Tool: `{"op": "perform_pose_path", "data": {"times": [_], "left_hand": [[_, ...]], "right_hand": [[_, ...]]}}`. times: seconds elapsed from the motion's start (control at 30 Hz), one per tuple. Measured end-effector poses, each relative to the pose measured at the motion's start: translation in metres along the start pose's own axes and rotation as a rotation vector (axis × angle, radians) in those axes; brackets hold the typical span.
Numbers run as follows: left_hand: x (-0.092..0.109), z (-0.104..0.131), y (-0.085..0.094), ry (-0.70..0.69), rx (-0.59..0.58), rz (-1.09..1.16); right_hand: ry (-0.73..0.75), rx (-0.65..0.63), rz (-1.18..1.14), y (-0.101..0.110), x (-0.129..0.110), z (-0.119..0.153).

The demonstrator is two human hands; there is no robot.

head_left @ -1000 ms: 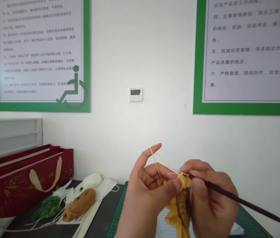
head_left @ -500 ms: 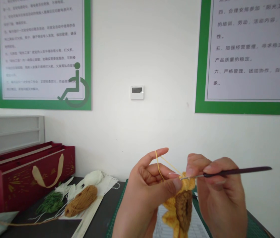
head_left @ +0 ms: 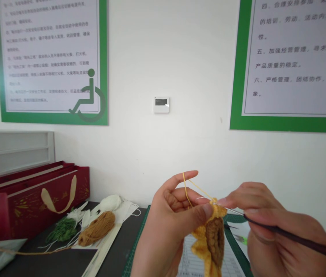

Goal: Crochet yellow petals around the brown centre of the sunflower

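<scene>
My left hand [head_left: 171,219] pinches the upper edge of a crocheted piece [head_left: 215,238], brown in the middle with yellow petal-like edging. Yellow yarn runs over its raised index finger and down to the work. In my right hand [head_left: 278,227] is a crochet hook [head_left: 291,234] with a dark handle and a thin metal shaft. The hook's tip is at the yellow stitches, close to my left thumb; the exact loop is too small to make out. My right fingertips are also by the top of the yellow edging.
On the dark table [head_left: 117,246] at left lie brown yarn [head_left: 98,229], green yarn [head_left: 62,230] and white yarn [head_left: 109,204]. Red gift bags [head_left: 36,204] stand behind them. Beneath my hands are a green cutting mat [head_left: 135,242] and a printed sheet [head_left: 193,257].
My right hand has moved right and turned, so the hook's handle now slopes down to the right instead of lying nearly level. My left hand keeps its hold. The view has shifted slightly.
</scene>
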State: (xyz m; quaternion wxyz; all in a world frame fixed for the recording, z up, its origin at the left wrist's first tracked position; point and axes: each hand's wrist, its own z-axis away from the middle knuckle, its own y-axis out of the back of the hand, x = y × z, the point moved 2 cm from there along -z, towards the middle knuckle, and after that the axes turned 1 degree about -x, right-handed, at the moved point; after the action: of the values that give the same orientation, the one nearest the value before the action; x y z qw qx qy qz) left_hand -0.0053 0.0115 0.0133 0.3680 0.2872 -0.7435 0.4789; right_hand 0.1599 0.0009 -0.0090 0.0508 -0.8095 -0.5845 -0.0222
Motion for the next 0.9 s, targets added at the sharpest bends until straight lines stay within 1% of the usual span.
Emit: {"op": "perform_pose_path", "data": {"times": [0.1,0.27,0.4,0.63,0.9], "left_hand": [[0.0,0.001,0.0,-0.009,-0.015,0.005],[0.002,0.001,0.0,0.011,-0.033,0.01],[0.002,0.001,0.001,0.02,-0.058,0.023],[0.001,0.002,0.002,0.024,-0.079,0.01],[0.001,0.004,0.002,0.019,-0.101,0.044]], "right_hand": [[0.012,-0.007,0.016,-0.002,-0.004,0.0],[0.0,0.055,-0.02,-0.006,-0.004,0.001],[0.025,0.077,-0.032,-0.008,-0.003,0.003],[-0.018,0.107,-0.095,-0.009,0.001,0.009],[-0.216,0.205,-0.258,-0.021,-0.001,0.013]]}}
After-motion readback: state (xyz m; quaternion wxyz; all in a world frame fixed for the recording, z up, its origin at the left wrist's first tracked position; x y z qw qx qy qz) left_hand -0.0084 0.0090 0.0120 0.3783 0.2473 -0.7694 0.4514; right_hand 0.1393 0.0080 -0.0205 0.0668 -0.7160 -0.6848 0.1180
